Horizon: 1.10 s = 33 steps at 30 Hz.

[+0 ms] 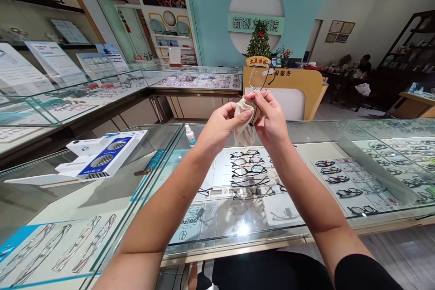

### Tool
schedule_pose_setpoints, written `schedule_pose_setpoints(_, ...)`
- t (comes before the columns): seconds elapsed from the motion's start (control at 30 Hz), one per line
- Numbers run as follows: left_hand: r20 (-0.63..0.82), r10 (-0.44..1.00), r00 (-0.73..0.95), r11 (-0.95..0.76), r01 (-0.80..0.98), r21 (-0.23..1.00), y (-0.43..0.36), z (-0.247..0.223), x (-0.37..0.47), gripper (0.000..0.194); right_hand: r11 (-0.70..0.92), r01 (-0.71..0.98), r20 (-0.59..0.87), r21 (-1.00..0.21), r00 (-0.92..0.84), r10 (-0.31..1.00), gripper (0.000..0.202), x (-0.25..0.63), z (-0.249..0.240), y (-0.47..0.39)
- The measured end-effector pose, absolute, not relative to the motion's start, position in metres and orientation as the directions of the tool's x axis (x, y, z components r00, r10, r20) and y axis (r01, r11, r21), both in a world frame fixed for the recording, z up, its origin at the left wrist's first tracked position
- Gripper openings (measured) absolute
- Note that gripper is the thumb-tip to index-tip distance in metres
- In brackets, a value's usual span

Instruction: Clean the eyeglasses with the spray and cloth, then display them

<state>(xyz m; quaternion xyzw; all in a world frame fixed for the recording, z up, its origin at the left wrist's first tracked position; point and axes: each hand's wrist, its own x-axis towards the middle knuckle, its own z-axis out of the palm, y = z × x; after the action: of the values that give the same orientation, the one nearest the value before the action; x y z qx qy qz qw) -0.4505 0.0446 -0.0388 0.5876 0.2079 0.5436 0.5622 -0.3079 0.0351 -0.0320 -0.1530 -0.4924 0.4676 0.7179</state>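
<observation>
Holding the glasses [257, 77] up over the glass counter [234, 248], L hand [222, 127] & R hand [273, 115] meet w/ a pale cloth [244, 135] btwn them. L hand is pinched closed on the cloth, thumb pressing from the near side. R hand is closed too, thumb & fingertips gripping the glasses low down, right by the cloth. Can't tell if the cloth wraps a lens, b/c fingers hide that bit. One lens & a dark arm poke up above the hands, tilted. To do this bit well: pinch soft, since thin frames prob. bend easy. Keep cloth btwn skin & lens. Grip the frame close to where the cloth presses, so nothing twists. Watch the loose arm so it doesn't snag. Small white bottle [190, 136] stands on the counter, L of the hands; keep that elbow clear. Other specs [249, 171] lie in rows under the top.
</observation>
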Motion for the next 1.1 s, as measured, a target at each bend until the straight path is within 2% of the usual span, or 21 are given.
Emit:
schedule_pose_setpoints(0.2,0.384,0.836,0.393,-0.230,-0.385,0.894,0.043,-0.037,-0.451,0.055,0.484,-0.516,0.538,-0.706,0.053,0.841,0.036,-0.307,-0.032,0.037)
schedule_pose_setpoints(0.47,0.428,0.776,0.464,-0.286,-0.346,0.894,0.040,-0.033,-0.455,0.048,0.456,-0.567,0.550,-0.686,0.006,0.835,0.041,-0.306,-0.033,0.044)
schedule_pose_setpoints(0.7,0.385,0.801,0.458,-0.250,-0.329,0.911,0.035,-0.030,-0.455,0.067,0.436,-0.568,0.542,-0.698,-0.022,0.840,0.042,-0.307,-0.036,0.045)
schedule_pose_setpoints(1.1,0.405,0.806,0.431,-0.264,-0.350,0.899,0.035,-0.031,-0.454,0.060,0.434,-0.550,0.534,-0.714,-0.026,0.845,0.042,-0.306,-0.034,0.041)
